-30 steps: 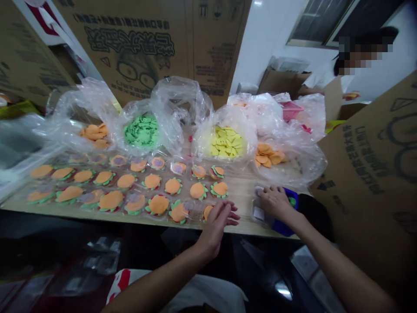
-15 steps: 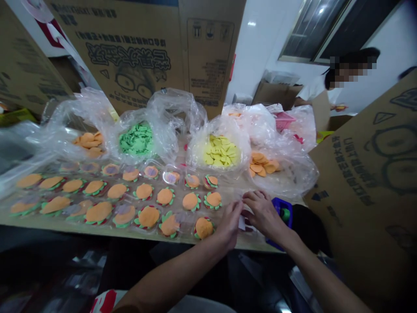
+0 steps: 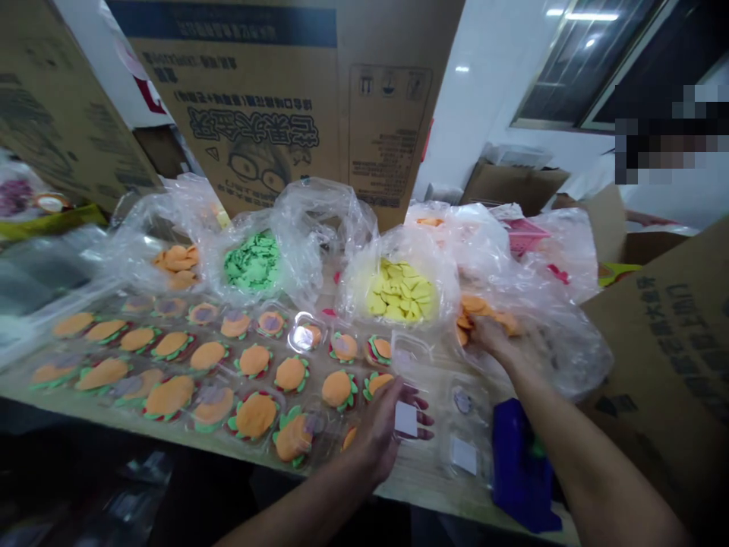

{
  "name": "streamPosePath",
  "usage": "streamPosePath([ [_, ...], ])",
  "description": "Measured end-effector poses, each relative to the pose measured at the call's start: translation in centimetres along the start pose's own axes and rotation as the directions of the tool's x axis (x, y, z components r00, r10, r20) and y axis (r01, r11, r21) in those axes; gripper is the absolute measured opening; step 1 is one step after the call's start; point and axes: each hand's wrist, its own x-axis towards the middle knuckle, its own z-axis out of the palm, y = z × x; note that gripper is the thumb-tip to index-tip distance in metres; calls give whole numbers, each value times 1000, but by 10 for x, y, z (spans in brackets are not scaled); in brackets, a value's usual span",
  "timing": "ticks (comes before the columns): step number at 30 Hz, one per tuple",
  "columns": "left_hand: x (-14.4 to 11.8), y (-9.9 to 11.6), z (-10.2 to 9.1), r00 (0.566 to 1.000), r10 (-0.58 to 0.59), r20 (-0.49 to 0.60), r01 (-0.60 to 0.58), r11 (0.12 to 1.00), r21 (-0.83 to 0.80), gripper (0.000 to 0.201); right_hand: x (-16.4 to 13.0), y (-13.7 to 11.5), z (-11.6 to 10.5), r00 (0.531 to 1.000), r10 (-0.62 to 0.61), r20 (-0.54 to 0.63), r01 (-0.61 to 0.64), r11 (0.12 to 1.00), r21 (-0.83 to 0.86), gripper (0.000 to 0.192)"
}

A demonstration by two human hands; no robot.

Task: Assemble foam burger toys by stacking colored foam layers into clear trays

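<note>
Wooden tabletop (image 3: 421, 475), printed carton (image 3: 273, 99) behind. Vs. 0.5 s earlier: hands, then together, now apart. R. hand (image 3: 490, 336) among orange discs (image 3: 478, 305) in rightmost bag (image 3: 561, 342), fingertips hidden; L. hand (image 3: 383, 433) at white square (image 3: 406, 419), fingers slightly apart; can't tell either grip. Orange-disc bags, 2; green-piece bag (image 3: 301, 266), 1; yellow-piece bag (image 3: 354, 282), 1. Clear container (image 3: 464, 427) beside blue tool (image 3: 522, 463): long axis near–far.

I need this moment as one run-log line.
left hand: at white square; right hand: at orange pieces, clear bag; nearby: blue object
</note>
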Motion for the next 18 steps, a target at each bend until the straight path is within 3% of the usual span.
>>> streamPosePath([
  [4, 11, 5, 1, 1000, 14, 15, -13, 997, -71, 33, -4, 8, -22, 998, 49, -25, -48, 997, 53, 19],
  [6, 18, 7, 3, 999, 22, 37, -17, 992, -123, 37, -18, 9, -34, 998, 51, -42, -48, 996, 79, 22],
  [8, 24, 8, 5, 999, 11, 41, -4, 987, -158, 40, -40, 3, -45, 998, -3, -61, 17, 974, 224, 23],
  [9, 27, 7, 6, 999, 2, 43, 6, 985, -172, 42, -53, -4, -50, 996, -51, -68, 73, 931, 359, 23],
  [11, 31, 5, 8, 999, -10, 50, 20, 981, -191, 43, -81, -26, -59, 984, -160, -79, 172, 735, 656, 23],
  [13, 33, 1, 9, 998, -3, 56, 15, 976, -218, 43, -106, -55, -64, 965, -254, -59, 198, 568, 798, 23],
  [15, 32, -4, 9, 998, 1, 70, 16, 967, -253, 42, -124, -84, -64, 944, -321, -77, 266, 602, 753, 15],
  [18, 28, -6, 5, 997, -4, 80, 28, 953, -302, 40, -138, -115, -56, 896, -399, -197, 444, 789, 424, 7],
])
